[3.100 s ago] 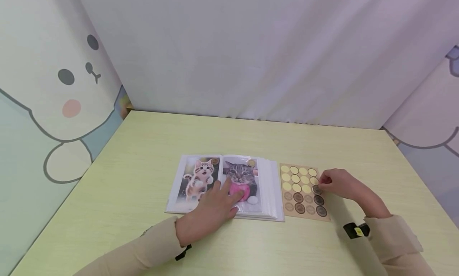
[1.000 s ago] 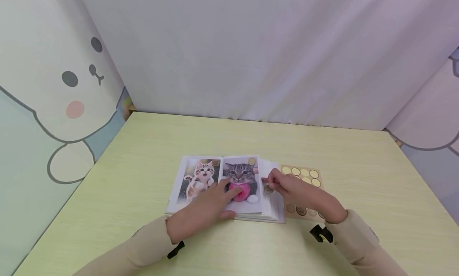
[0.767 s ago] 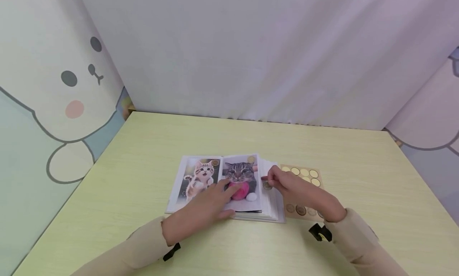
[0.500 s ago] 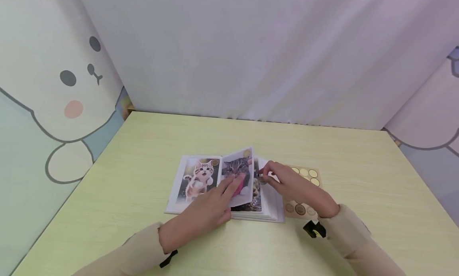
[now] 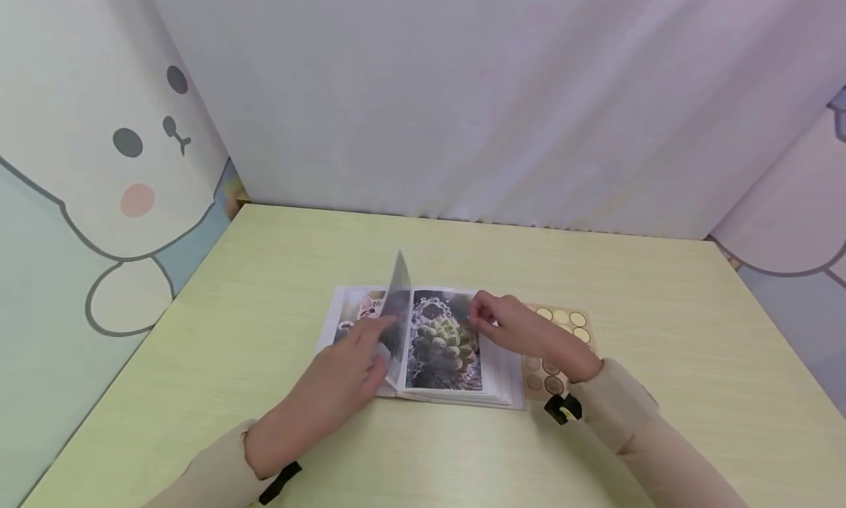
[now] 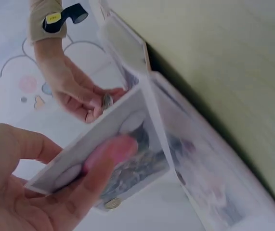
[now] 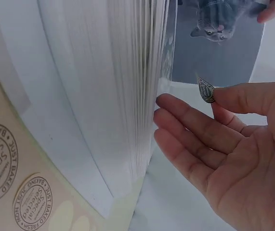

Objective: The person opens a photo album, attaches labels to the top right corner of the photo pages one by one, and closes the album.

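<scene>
An open photo album [image 5: 499,372] lies on the table. My left hand [image 5: 330,376] holds one album page [image 5: 399,295] raised nearly upright, between thumb and fingers; the tabby photo with the pink ball is on its side in the left wrist view. A gold round sticker [image 6: 112,203] shows in that page's corner. Below lies a photo of a green succulent [image 5: 441,343]. My right hand [image 5: 518,332], over the album's right edge, pinches a small round sticker [image 7: 206,91] between thumb and index finger. The other fingers are spread near the page edges.
A brown sticker sheet [image 5: 542,372] lies against the album's right side, partly under my right forearm; it has printed stickers and pale yellow circles. The pale wooden table [image 5: 297,251] ends at a white curtain [image 5: 463,104] behind and bear-patterned cloth at the sides.
My right hand has come from the sticker sheet to the album with a sticker. My left hand has lifted the tabby page and swung it leftwards, uncovering the succulent photo.
</scene>
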Demonstrator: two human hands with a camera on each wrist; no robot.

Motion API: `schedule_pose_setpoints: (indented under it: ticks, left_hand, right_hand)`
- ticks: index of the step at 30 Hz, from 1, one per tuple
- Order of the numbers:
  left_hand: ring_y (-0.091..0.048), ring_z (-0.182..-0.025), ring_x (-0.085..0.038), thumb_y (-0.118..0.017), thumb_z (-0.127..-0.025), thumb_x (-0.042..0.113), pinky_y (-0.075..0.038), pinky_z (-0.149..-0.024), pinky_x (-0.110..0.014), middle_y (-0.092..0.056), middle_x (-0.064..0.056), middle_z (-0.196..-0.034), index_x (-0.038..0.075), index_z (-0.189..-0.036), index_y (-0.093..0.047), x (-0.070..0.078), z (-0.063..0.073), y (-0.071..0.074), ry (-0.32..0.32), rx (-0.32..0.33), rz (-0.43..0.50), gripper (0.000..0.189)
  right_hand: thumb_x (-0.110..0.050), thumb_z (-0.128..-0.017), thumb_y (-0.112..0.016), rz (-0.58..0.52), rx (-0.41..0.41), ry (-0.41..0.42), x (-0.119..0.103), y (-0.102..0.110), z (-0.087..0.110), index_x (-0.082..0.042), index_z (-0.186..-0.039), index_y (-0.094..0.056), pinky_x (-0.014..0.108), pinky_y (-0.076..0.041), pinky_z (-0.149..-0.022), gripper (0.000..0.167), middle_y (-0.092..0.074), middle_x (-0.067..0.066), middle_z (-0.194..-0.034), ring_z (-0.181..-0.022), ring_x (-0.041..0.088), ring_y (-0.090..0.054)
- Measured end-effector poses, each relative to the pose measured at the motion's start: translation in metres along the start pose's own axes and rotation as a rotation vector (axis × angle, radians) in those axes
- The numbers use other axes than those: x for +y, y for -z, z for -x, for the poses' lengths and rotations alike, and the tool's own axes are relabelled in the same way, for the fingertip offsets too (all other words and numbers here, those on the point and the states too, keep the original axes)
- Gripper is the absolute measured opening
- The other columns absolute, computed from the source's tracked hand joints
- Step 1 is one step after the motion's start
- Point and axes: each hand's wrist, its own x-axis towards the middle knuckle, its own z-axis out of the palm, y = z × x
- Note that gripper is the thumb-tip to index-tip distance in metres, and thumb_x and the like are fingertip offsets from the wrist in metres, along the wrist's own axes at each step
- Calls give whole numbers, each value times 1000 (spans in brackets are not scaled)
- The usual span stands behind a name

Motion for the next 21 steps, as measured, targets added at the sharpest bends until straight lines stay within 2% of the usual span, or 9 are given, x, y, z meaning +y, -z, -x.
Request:
schedule_pose_setpoints:
  ticks: [2, 4, 8, 12, 16, 21]
  left_hand:
    - [-50, -60, -8, -63, -81, 5, -44, -50, -20, -62, -8, -105, 2, -120, -55, -5, 2, 5, 41, 6, -23, 40]
    - [-47, -56, -6, -64, -81, 5, -41, -48, -20, -62, -6, -97, 2, -116, -60, -10, 4, 10, 87, -13, -42, 36]
    - [-33, -48, -5, -62, -82, 5, -30, -43, -18, -54, 0, -75, 6, -117, -64, -18, 8, 16, 193, -110, -44, 34]
    - [-33, -48, -9, -59, -85, 5, -28, -43, -21, -46, 2, -63, 7, -120, -63, -25, 9, 18, 283, -228, -40, 36]
    - [-34, -49, -12, -58, -85, 4, -28, -41, -22, -46, -1, -60, 6, -119, -64, -30, 11, 16, 330, -314, -32, 35]
    - [-29, -47, -11, -58, -82, 3, -24, -39, -23, -51, -5, -61, 9, -114, -67, -38, 16, 8, 351, -363, -50, 34]
  right_hand:
    - [-8, -94, -50, 2, -10, -8, -1, 0, -4, -7, -92, -53, 22, -45, -56, 4, -64, 6, -82, -69, 7, -55]
    - [-9, -94, -50, 4, -23, -23, -2, 1, -8, -7, -91, -54, 21, -44, -55, 5, -64, 5, -79, -64, 5, -52]
    - [-9, -94, -50, 4, -58, -33, -3, 3, -15, -7, -91, -55, 21, -42, -54, 7, -64, 6, -77, -59, 6, -49]
    - [-9, -94, -50, -23, -96, -32, -3, 5, -23, -5, -91, -56, 23, -44, -57, 8, -65, 6, -81, -64, 11, -56]
    - [-10, -93, -52, -41, -122, -64, -2, 8, -32, -4, -92, -57, 24, -45, -59, 8, -66, 6, -83, -67, 14, -58]
    - [-11, -94, -52, -45, -150, -98, -3, 9, -45, -5, -93, -58, 25, -44, -59, 9, -66, 8, -83, -66, 18, -58]
